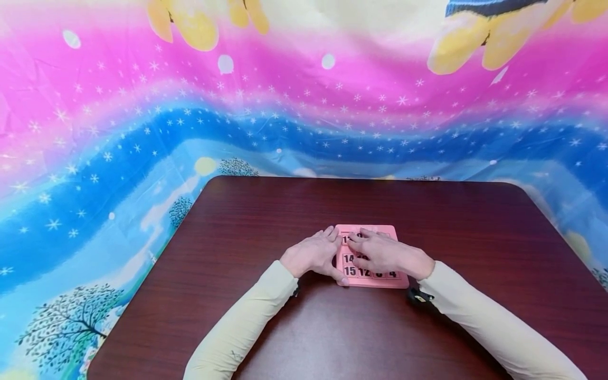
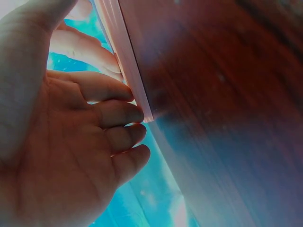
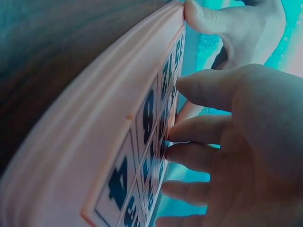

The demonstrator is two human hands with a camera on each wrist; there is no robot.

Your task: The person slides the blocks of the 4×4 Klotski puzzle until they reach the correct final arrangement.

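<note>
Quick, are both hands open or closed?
Left hand: open, touching the pink number board's edge.
Right hand: open, touching its number tiles.

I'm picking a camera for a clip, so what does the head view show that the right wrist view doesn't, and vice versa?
Only the head view: both pale sleeves, the far edge of the table and the back of the right hand.

Only the right wrist view: that hand's palm side, and the tile just beyond the 4, covered in the head view.

Both: the pink number puzzle with its nearest row of 15, 12, 8 and 4, the left hand and the patterned backdrop.
</note>
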